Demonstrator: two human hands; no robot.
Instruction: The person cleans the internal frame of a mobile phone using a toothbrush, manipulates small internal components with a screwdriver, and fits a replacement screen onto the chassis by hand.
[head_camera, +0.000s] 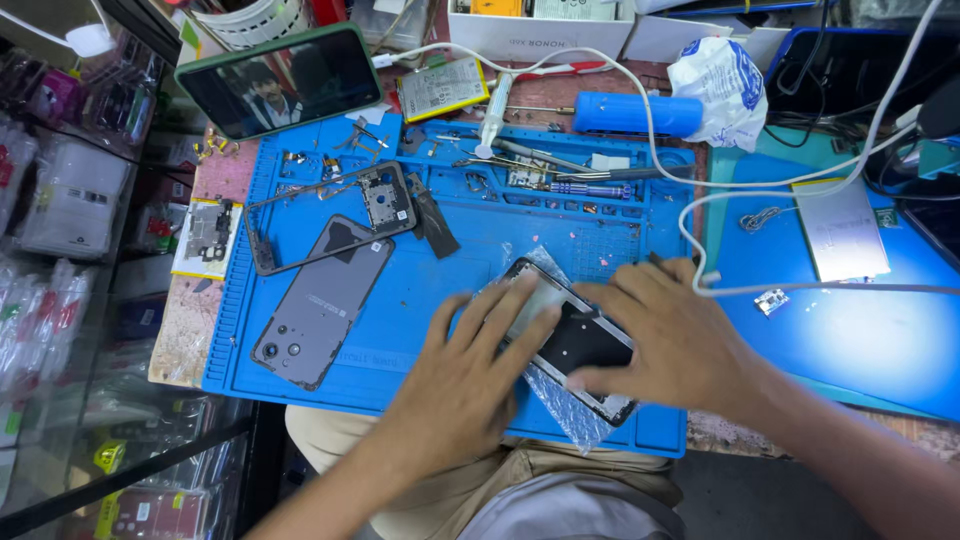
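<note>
a lit green-edged phone screen (280, 80) is leaning at top left; a white box (540, 35) and crumpled white-blue bag (722, 88) are sitting behind the mat.
</note>
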